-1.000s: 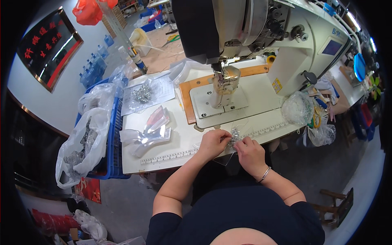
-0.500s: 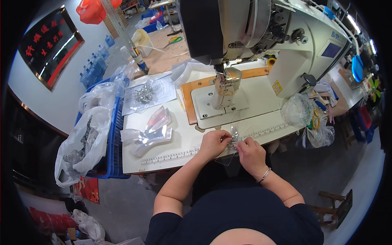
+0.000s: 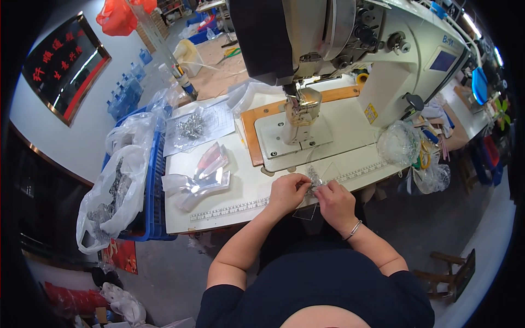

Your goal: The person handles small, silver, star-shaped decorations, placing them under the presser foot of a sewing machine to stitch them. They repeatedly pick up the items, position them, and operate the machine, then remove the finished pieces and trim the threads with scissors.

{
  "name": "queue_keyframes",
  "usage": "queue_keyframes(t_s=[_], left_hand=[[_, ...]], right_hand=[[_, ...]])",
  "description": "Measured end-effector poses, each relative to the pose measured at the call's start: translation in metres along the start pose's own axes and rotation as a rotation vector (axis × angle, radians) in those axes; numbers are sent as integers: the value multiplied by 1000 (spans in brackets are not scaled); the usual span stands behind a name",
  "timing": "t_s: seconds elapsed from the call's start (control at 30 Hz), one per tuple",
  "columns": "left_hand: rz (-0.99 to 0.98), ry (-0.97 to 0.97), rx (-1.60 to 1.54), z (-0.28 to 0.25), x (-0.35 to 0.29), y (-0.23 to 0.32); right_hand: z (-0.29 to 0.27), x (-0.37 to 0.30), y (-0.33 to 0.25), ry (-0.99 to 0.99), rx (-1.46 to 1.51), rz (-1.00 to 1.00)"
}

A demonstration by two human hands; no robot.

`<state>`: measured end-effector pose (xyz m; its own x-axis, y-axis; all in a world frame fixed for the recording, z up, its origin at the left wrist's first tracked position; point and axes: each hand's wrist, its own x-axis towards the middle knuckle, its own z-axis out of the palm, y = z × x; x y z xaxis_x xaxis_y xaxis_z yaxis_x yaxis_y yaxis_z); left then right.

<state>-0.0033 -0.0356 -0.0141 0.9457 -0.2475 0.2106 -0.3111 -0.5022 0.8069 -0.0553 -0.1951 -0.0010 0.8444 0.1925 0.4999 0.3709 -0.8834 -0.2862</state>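
At the front edge of the white sewing table [image 3: 240, 202], my left hand [image 3: 288, 192] and my right hand [image 3: 334, 203] meet with pinched fingers. Between them is a clear plastic piece with shiny silver bits [image 3: 314, 176], too small to name more exactly; a transparent sheet corner hangs below the fingers. My fingertips cover much of it. Just beyond my hands stands the post of a white industrial sewing machine [image 3: 301, 120]. A printed ruler strip [image 3: 232, 210] runs along the table edge under my left wrist.
Left on the table lie folded clear plastic pieces [image 3: 205, 175] and a pile of silver metal parts [image 3: 191, 127] on paper. A blue crate [image 3: 157, 186] with plastic bags [image 3: 123, 191] adjoins the left edge. At the right sits a clear bundle [image 3: 398, 143] beside scissors [image 3: 425, 158].
The view has shifted slightly. Both hands stay together on the plastic piece, with only slight finger movement.
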Motion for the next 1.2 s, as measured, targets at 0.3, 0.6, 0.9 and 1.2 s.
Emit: queue_keyframes(t_s=[0.3,0.6,0.9,1.2], left_hand=[[-24,-9,-21,-2,1,1],[-61,-2,-20,-1,1,3],[-38,-7,-7,-1,1,2],[-55,7,-48,-2,-2,1]], right_hand=[[-5,-2,4,1,3,7],[-8,-4,1,26,-12,2],[-3,3,3,-18,-23,-47],[-14,5,18,-46,289,88]])
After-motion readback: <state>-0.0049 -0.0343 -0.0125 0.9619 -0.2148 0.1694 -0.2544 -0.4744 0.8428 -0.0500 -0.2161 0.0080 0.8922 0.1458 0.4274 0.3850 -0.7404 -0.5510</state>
